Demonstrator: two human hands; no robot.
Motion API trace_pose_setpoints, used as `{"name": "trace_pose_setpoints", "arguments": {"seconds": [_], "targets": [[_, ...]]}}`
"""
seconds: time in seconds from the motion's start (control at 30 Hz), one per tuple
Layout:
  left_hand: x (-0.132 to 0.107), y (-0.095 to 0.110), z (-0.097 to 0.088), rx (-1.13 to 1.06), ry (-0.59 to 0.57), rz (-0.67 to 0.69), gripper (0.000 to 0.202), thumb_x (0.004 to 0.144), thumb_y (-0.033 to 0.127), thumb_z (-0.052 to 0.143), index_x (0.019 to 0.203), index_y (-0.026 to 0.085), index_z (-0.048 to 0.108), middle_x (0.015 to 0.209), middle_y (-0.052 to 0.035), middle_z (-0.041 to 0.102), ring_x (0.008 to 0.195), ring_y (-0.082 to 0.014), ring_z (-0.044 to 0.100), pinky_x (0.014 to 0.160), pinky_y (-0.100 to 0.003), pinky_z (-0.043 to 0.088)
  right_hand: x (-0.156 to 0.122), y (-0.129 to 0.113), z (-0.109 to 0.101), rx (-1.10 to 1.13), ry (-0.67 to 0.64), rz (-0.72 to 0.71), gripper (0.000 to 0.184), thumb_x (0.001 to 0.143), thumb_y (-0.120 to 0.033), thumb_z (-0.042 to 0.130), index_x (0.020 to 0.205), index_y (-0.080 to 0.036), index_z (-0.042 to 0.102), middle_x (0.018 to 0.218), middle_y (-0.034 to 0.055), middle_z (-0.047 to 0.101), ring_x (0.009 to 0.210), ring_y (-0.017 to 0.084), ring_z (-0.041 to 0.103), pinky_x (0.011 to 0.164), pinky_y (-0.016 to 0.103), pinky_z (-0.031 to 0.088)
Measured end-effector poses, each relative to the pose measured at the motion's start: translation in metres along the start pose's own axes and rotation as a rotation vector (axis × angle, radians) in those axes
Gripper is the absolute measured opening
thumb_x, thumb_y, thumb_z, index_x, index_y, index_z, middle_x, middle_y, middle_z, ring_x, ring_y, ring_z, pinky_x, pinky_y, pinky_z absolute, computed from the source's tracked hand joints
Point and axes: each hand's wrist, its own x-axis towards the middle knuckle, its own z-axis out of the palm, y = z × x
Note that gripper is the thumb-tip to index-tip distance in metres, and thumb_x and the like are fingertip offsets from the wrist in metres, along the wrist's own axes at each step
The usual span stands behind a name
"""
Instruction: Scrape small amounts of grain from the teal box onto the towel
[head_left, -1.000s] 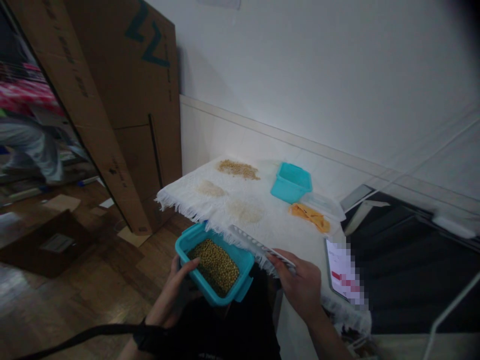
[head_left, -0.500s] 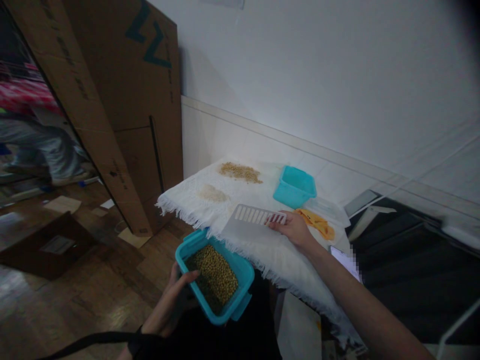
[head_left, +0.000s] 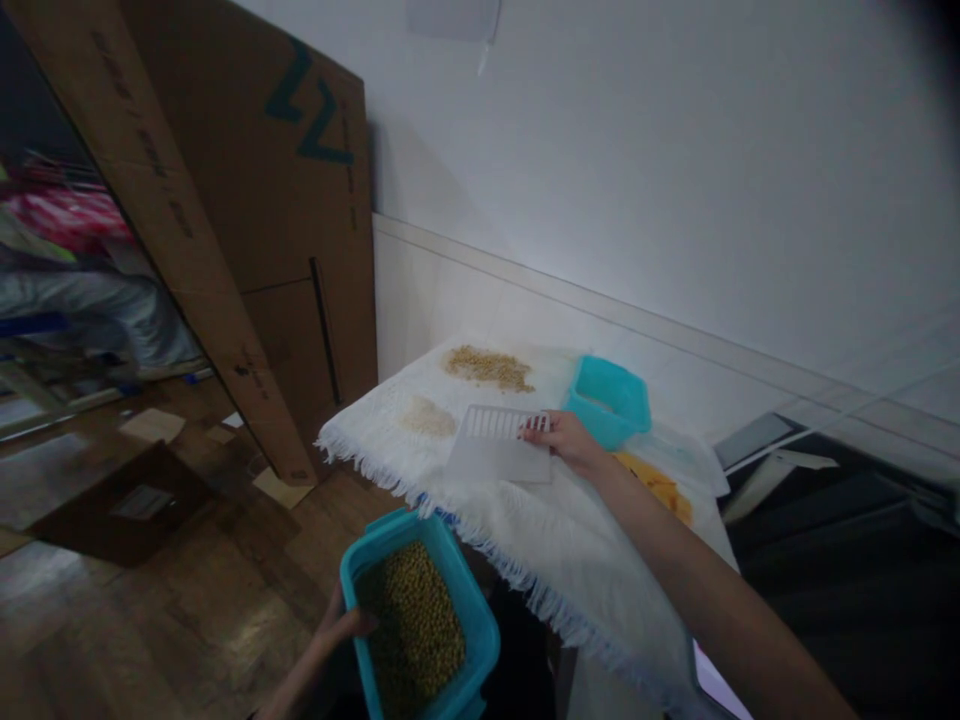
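Observation:
My left hand (head_left: 339, 632) grips the near-left rim of a teal plastic box (head_left: 450, 592) filled with small yellow-green beans (head_left: 412, 630), held below the table's front edge. My right hand (head_left: 564, 440) reaches over the white fringed cloth (head_left: 540, 530) and pinches the slotted end of a flat white plastic scraper (head_left: 493, 450), whose blade rests on the cloth over the spot where a pale grain heap lay. A small whitish heap (head_left: 428, 416) sits just left of the scraper. A brown grain heap (head_left: 489, 366) lies farther back.
An empty teal box (head_left: 611, 398) stands behind my right hand, beside a clear lid (head_left: 694, 460) and an orange pile (head_left: 660, 487). Large cardboard boxes (head_left: 247, 220) lean against the wall at left. A flat box (head_left: 127, 500) lies on the wooden floor. Black surface at right.
My right hand carried the scraper from the near table edge out over the cloth and laid it flat by the heaps. The bean box dropped lower and nearer to me. The view tilted down.

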Motion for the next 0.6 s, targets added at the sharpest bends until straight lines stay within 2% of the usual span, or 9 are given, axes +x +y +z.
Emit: {"name": "trace_pose_setpoints", "arguments": {"seconds": [0.17, 0.27, 0.37, 0.5, 0.6], "targets": [[-0.008, 0.014, -0.023, 0.167, 0.080, 0.041, 0.101, 0.061, 0.037, 0.088, 0.154, 0.037, 0.047, 0.086, -0.0062, 0.079, 0.105, -0.0455, 0.075, 0.090, -0.058, 0.062, 0.009, -0.001, -0.001, 0.151, -0.023, 0.048, 0.060, 0.039, -0.053, 0.103, 0.080, -0.017, 0.079, 0.082, 0.0083, 0.081, 0.071, 0.022, 0.072, 0.065, 0.031, 0.055], [-0.016, 0.024, -0.035, 0.195, 0.084, 0.057, 0.108, 0.054, 0.034, 0.091, 0.153, 0.042, 0.048, 0.090, -0.0055, 0.080, 0.105, -0.0476, 0.074, 0.089, -0.060, 0.062, -0.001, 0.006, -0.004, 0.213, -0.020, 0.023, 0.056, 0.042, -0.050, 0.103, 0.081, -0.017, 0.080, 0.082, 0.0072, 0.081, 0.072, 0.021, 0.072, 0.066, 0.031, 0.055], [-0.021, 0.027, -0.040, 0.205, 0.056, 0.033, 0.114, 0.055, 0.034, 0.091, 0.158, 0.042, 0.044, 0.091, -0.0062, 0.081, 0.100, -0.0471, 0.075, 0.087, -0.062, 0.062, -0.022, 0.015, -0.007, 0.227, -0.022, -0.001, 0.053, 0.047, -0.050, 0.102, 0.081, -0.017, 0.080, 0.082, 0.0070, 0.081, 0.073, 0.022, 0.073, 0.069, 0.033, 0.056], [-0.019, 0.019, -0.031, 0.233, 0.021, 0.044, 0.115, 0.056, 0.028, 0.091, 0.161, 0.032, 0.044, 0.075, -0.0048, 0.078, 0.090, -0.0414, 0.075, 0.088, -0.055, 0.063, -0.048, 0.024, -0.005, 0.161, -0.046, 0.010, 0.054, 0.049, -0.055, 0.100, 0.079, -0.016, 0.078, 0.078, 0.0064, 0.079, 0.070, 0.022, 0.071, 0.071, 0.035, 0.056], [-0.019, 0.012, -0.018, 0.160, -0.025, -0.008, 0.115, 0.062, 0.031, 0.088, 0.165, 0.028, 0.035, 0.096, -0.0087, 0.083, 0.100, -0.0399, 0.076, 0.094, -0.052, 0.061, -0.060, 0.024, 0.002, 0.058, -0.054, 0.010, 0.055, 0.050, -0.059, 0.099, 0.078, -0.016, 0.077, 0.075, 0.0051, 0.078, 0.068, 0.021, 0.069, 0.071, 0.034, 0.054]]}}
